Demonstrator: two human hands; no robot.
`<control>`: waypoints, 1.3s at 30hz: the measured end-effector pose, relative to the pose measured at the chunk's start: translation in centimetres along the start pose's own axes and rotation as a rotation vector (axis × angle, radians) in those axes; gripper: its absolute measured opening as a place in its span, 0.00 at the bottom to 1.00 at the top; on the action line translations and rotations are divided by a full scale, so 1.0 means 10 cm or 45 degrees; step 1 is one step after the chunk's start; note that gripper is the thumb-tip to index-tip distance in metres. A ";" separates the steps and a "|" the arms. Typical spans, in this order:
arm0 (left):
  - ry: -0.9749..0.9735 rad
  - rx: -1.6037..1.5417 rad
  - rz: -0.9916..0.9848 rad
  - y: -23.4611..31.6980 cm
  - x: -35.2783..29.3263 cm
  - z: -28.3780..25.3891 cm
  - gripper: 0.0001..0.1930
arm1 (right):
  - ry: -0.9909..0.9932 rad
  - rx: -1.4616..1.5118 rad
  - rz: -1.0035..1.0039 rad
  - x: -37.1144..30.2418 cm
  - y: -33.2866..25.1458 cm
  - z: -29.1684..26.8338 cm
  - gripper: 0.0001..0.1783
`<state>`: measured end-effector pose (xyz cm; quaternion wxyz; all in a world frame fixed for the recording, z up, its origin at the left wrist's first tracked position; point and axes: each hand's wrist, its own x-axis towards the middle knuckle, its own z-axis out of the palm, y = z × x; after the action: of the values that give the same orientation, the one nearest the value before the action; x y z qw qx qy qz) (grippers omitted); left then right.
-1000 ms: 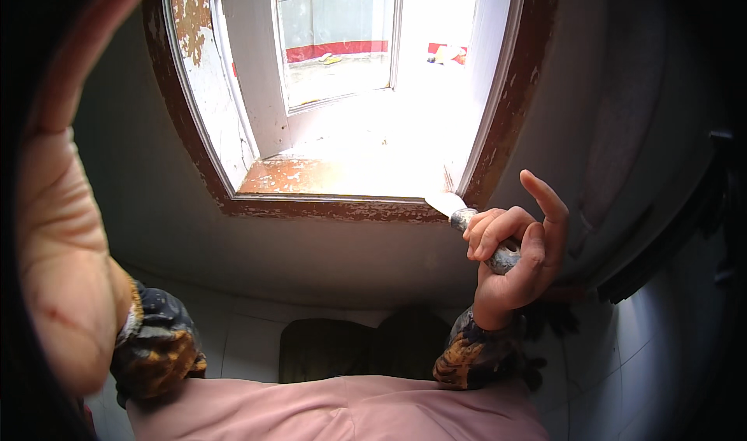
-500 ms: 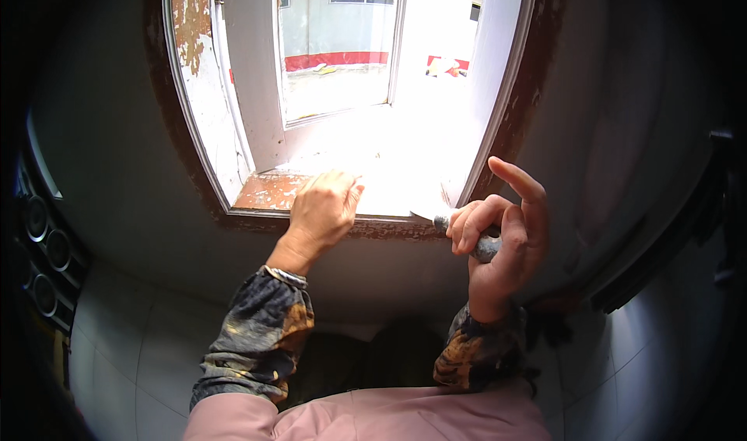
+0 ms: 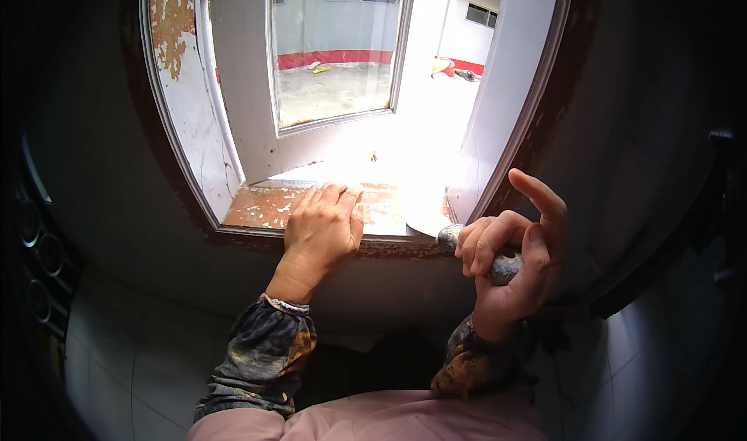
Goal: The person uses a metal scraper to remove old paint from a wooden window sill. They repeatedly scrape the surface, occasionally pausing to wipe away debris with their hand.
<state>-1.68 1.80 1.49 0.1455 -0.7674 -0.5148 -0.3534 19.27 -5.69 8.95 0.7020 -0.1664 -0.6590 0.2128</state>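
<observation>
A wooden windowsill (image 3: 261, 207) with flaking white paint over reddish brown lies in front of me. My left hand (image 3: 320, 224) rests on it, palm down, with the fingers laid over the sill and nothing seen in them. On the right, my right hand (image 3: 510, 262) grips the dark, paint-stained handle of a scraper (image 3: 504, 268), its index finger raised off the tool. The scraper's pale blade (image 3: 424, 224) meets the sill's front edge near the right corner; glare hides part of its outline.
A white casement sash (image 3: 241, 91) with a glass pane swings outward at the left. Peeling brown paint covers the window frame (image 3: 175, 32). Beyond lie a sunlit yard and a white wall with a red band (image 3: 334, 58). Dark round-patterned objects (image 3: 47, 254) stand at far left.
My left hand's fingers have straightened from a curled pose and now lie on the sill. The view has shifted slightly, and the glare has lessened. My right hand keeps its grip on the scraper.
</observation>
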 end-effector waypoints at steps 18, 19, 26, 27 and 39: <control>0.104 0.015 0.017 0.00 0.01 0.03 0.17 | 0.011 0.007 -0.081 -0.03 0.09 0.03 0.25; 0.089 0.007 0.016 0.00 0.01 0.02 0.17 | 0.036 -0.043 0.017 -0.01 0.10 0.04 0.24; 0.105 0.002 0.017 0.00 0.01 0.02 0.17 | 0.012 -0.025 -0.010 -0.04 0.04 0.00 0.29; 0.129 0.017 0.024 0.01 0.01 0.03 0.17 | 0.067 -0.054 0.072 -0.03 0.03 -0.02 0.29; 0.087 0.002 0.009 0.00 0.01 0.03 0.17 | 0.066 0.067 -0.022 -0.14 0.00 0.00 0.28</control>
<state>-1.51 2.05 1.35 0.1650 -0.7567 -0.5070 -0.3784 19.25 -6.40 7.72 0.7247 -0.1477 -0.6363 0.2195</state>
